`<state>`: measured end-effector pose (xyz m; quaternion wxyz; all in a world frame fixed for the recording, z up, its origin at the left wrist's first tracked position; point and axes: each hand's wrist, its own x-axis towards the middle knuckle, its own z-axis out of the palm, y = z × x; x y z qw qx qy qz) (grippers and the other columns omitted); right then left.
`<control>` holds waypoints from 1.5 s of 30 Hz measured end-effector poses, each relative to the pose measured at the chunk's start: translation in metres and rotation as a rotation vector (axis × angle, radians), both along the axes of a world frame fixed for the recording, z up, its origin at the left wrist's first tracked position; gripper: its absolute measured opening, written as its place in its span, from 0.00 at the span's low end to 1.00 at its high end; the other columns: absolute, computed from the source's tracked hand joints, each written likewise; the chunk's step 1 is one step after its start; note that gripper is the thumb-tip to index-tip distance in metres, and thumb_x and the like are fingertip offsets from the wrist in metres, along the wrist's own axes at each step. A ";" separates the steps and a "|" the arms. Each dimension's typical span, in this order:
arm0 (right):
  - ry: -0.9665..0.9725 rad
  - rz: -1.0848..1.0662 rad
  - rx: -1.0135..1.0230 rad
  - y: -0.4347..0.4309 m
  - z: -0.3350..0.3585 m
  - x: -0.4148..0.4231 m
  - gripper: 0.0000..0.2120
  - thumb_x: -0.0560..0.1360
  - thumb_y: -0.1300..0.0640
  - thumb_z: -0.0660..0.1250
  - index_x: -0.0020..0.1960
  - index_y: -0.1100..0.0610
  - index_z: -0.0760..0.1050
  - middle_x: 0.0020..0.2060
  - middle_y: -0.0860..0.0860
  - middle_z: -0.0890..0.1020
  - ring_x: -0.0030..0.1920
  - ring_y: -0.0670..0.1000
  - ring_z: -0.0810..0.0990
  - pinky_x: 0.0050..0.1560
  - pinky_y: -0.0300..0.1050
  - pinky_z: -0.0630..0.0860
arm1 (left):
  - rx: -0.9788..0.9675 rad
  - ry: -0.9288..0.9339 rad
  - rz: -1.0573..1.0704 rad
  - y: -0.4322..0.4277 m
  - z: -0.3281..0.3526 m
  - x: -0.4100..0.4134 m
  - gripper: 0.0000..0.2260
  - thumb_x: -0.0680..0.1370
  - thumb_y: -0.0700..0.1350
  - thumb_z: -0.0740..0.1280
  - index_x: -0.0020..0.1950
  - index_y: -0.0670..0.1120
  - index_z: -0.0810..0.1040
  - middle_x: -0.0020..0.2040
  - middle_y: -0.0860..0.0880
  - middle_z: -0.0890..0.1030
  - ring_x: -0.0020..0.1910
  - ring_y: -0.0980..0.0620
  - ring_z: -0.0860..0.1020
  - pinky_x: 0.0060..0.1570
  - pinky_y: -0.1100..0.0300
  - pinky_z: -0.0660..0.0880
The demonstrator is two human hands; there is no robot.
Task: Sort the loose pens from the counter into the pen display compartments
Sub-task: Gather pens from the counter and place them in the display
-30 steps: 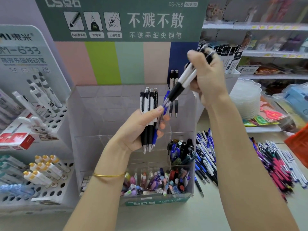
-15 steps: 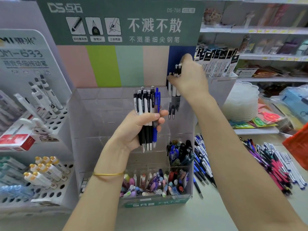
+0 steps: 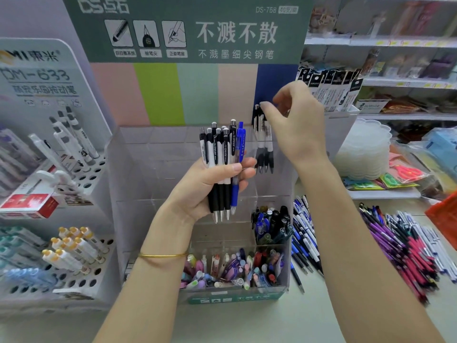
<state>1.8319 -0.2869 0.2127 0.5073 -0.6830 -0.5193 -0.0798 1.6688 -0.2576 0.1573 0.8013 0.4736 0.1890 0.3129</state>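
My left hand point(image 3: 205, 191) is shut on a bundle of black-and-white pens point(image 3: 218, 154) plus one blue pen, tips down, in front of the clear tiered pen display point(image 3: 148, 169). My right hand point(image 3: 296, 125) hovers at the display's upper right compartment. Its fingers are apart and its thumb tip rests on the tops of the black-and-white pens point(image 3: 264, 147) standing there. Lower compartments hold dark pens point(image 3: 272, 226) and mixed coloured pens point(image 3: 235, 268). Loose blue-and-white pens point(image 3: 304, 238) and pink and purple pens point(image 3: 405, 251) lie on the counter to the right.
A white perforated pen stand point(image 3: 74, 248) with capped pens stands on the left. To the right are a stack of clear plastic trays point(image 3: 363, 149), a red basket point(image 3: 442, 219) and store shelves behind. A green header card tops the display.
My right hand carried black-and-white pens from beside the left-hand bundle up to the upper right compartment, set them in, and has loosened its fingers. The left hand barely moved.
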 end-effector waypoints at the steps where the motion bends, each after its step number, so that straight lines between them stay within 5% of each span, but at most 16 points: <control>1: 0.027 0.023 0.009 -0.002 0.000 -0.004 0.06 0.77 0.56 0.67 0.46 0.56 0.71 0.38 0.48 0.74 0.38 0.47 0.72 0.37 0.28 0.66 | 0.008 -0.002 0.002 -0.001 0.001 0.000 0.14 0.72 0.35 0.65 0.56 0.41 0.75 0.45 0.47 0.85 0.40 0.54 0.83 0.37 0.63 0.79; 7: 0.394 0.439 -0.330 -0.014 0.000 -0.021 0.13 0.73 0.49 0.71 0.46 0.59 0.76 0.33 0.49 0.77 0.25 0.41 0.73 0.25 0.34 0.69 | 0.042 0.007 0.023 -0.001 0.001 -0.002 0.16 0.73 0.35 0.68 0.61 0.41 0.76 0.51 0.43 0.84 0.45 0.51 0.84 0.39 0.61 0.79; 11: 0.488 0.526 -0.267 -0.013 -0.003 -0.018 0.05 0.74 0.59 0.71 0.42 0.57 0.76 0.31 0.50 0.79 0.26 0.44 0.74 0.25 0.36 0.71 | 0.042 0.036 0.068 0.000 0.000 -0.007 0.16 0.73 0.38 0.66 0.60 0.39 0.77 0.54 0.41 0.83 0.51 0.46 0.83 0.43 0.56 0.80; 14: 0.540 0.493 -0.113 -0.014 -0.001 -0.015 0.03 0.77 0.62 0.66 0.45 0.59 0.74 0.32 0.51 0.78 0.27 0.45 0.75 0.24 0.37 0.71 | 0.014 0.030 0.157 0.004 0.000 -0.015 0.07 0.72 0.37 0.66 0.47 0.42 0.81 0.48 0.42 0.85 0.51 0.44 0.83 0.51 0.47 0.81; 18: 0.329 0.275 0.043 -0.015 -0.001 -0.002 0.05 0.76 0.61 0.67 0.42 0.55 0.73 0.31 0.49 0.77 0.29 0.47 0.76 0.30 0.46 0.76 | 0.003 0.026 0.281 0.007 0.000 -0.024 0.06 0.76 0.32 0.64 0.49 0.40 0.77 0.36 0.47 0.82 0.39 0.51 0.83 0.46 0.51 0.82; 24: 0.026 0.164 -0.199 -0.021 -0.026 -0.003 0.05 0.73 0.59 0.72 0.44 0.59 0.76 0.38 0.54 0.80 0.39 0.56 0.79 0.44 0.54 0.79 | 0.033 0.066 0.197 0.001 -0.002 -0.020 0.14 0.69 0.39 0.69 0.54 0.41 0.77 0.39 0.48 0.83 0.41 0.50 0.84 0.40 0.57 0.81; 27: -0.110 0.070 -0.322 -0.021 -0.040 -0.005 0.07 0.73 0.58 0.72 0.45 0.60 0.76 0.39 0.53 0.78 0.43 0.57 0.78 0.44 0.48 0.74 | 0.037 0.117 0.194 -0.002 -0.002 -0.015 0.11 0.73 0.37 0.68 0.55 0.38 0.77 0.41 0.46 0.85 0.41 0.51 0.84 0.38 0.61 0.80; 34: -0.076 -0.012 -0.449 -0.024 -0.064 -0.012 0.14 0.74 0.59 0.71 0.54 0.61 0.69 0.46 0.57 0.80 0.47 0.59 0.79 0.47 0.53 0.77 | 0.037 0.162 0.164 -0.006 -0.001 -0.011 0.09 0.78 0.36 0.64 0.57 0.36 0.77 0.48 0.44 0.86 0.44 0.51 0.85 0.39 0.62 0.81; 37: -0.074 -0.062 -0.265 -0.028 -0.055 -0.012 0.07 0.76 0.59 0.68 0.50 0.61 0.73 0.43 0.56 0.81 0.44 0.56 0.78 0.44 0.47 0.73 | 0.018 0.152 0.147 -0.006 -0.001 -0.009 0.10 0.78 0.36 0.64 0.58 0.37 0.77 0.48 0.44 0.85 0.44 0.51 0.85 0.38 0.62 0.81; 40: 0.244 0.106 -0.117 -0.030 -0.033 -0.018 0.08 0.79 0.54 0.65 0.47 0.58 0.76 0.37 0.53 0.82 0.31 0.47 0.77 0.33 0.38 0.72 | 0.012 0.137 0.125 -0.008 0.000 -0.008 0.10 0.77 0.36 0.65 0.57 0.39 0.77 0.47 0.44 0.86 0.43 0.51 0.85 0.37 0.62 0.80; 42: 0.481 0.305 -0.215 -0.028 -0.022 -0.024 0.12 0.79 0.49 0.64 0.48 0.58 0.77 0.33 0.49 0.79 0.24 0.43 0.72 0.26 0.37 0.69 | 0.032 0.127 0.097 -0.009 0.002 -0.006 0.11 0.75 0.37 0.66 0.56 0.40 0.78 0.47 0.44 0.86 0.43 0.51 0.85 0.38 0.61 0.80; 45: 0.586 0.481 -0.365 -0.024 -0.017 -0.027 0.12 0.75 0.52 0.69 0.45 0.62 0.76 0.30 0.48 0.74 0.25 0.42 0.70 0.27 0.36 0.70 | 0.069 0.121 0.063 -0.009 0.004 -0.004 0.14 0.72 0.39 0.67 0.57 0.41 0.78 0.47 0.44 0.85 0.43 0.49 0.85 0.38 0.60 0.80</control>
